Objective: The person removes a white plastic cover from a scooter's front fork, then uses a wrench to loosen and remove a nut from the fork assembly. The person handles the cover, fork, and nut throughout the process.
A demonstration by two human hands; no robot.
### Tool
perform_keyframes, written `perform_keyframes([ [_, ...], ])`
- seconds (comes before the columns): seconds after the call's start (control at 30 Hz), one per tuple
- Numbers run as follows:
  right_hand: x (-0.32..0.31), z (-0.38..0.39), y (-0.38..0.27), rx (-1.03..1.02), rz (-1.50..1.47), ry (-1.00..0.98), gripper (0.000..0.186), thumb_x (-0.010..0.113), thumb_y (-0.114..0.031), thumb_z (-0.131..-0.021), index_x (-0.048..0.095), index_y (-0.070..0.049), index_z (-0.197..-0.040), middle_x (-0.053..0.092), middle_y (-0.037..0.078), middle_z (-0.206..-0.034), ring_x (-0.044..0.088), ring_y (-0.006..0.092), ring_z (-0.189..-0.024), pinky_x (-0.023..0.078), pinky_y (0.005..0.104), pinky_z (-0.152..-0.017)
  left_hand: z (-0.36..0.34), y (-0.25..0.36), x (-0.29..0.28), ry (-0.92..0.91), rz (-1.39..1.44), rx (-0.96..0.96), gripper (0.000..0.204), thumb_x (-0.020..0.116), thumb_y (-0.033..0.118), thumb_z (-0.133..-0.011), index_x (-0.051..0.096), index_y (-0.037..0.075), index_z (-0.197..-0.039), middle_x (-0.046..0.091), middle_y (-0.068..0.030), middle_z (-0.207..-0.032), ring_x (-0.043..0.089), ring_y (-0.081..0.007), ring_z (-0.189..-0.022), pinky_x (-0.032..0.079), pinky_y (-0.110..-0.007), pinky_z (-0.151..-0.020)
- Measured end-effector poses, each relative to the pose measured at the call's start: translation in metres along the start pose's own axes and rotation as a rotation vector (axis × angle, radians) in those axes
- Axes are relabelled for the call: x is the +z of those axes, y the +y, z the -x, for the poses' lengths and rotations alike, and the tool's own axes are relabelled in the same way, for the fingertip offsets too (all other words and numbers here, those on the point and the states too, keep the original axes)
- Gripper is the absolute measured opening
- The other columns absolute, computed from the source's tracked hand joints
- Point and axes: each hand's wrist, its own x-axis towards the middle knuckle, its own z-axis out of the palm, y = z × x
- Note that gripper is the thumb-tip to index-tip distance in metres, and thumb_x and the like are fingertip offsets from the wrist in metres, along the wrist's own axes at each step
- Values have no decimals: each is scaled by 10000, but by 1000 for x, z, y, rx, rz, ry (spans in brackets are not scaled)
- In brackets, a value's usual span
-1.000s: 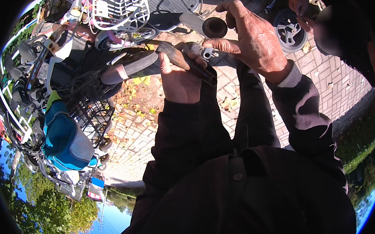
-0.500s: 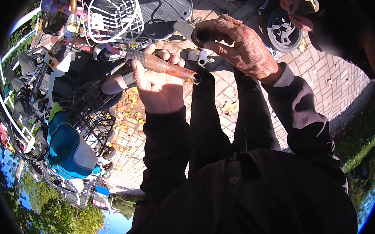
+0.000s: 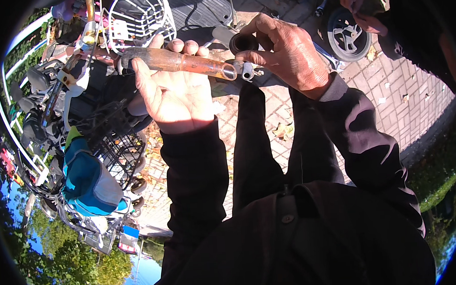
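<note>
Across the palm and fingers of my left hand (image 3: 181, 96) lies a rusty metal tube (image 3: 203, 66). Its left end is ribbed and greyish; the hollow right end points toward my right hand. My thumb rests near the ribbed part. My right hand (image 3: 293, 56) pinches a short dark round sleeve (image 3: 243, 42) between thumb and fingers, its opening partly showing. The sleeve is just above and right of the tube's hollow end, apart from it. Below the sleeve, a small whitish pipe-like fitting (image 3: 247, 72) shows beyond my hands; what it belongs to is unclear.
A white wire basket (image 3: 140, 23) and a grey ribbed board (image 3: 195, 10) are at the far side. Parked bikes, a black basket (image 3: 113, 159) and a teal cover (image 3: 85, 176) crowd the left. At far right, another person's hands (image 3: 354, 1) are near a small wheel (image 3: 348, 35).
My left hand and the tube have moved left and away from me, and the tube lies more level. My right hand has shifted slightly left, still holding the dark sleeve.
</note>
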Motion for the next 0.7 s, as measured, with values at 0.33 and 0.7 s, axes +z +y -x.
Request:
perform_keyframes([
  [0.33,-6,6,3,14,-12,-43,561,806,-350,-825,576,-84,-1261,686,156,-948,708,307,-816,583,361,-703,-18,5,13,-97,-61,51,450,526,408,-1006,587,33,-1247,545,-133,-1070,508,-302,-1031,431,-490,-968],
  [0.7,0,16,-7,19,41,123,597,758,-456,-844,563,-53,-1238,664,180,-946,695,351,-858,582,379,-734,-37,-8,22,-135,-233,94,314,603,379,-967,604,88,-1086,567,-81,-1002,528,-247,-972,434,-452,-929],
])
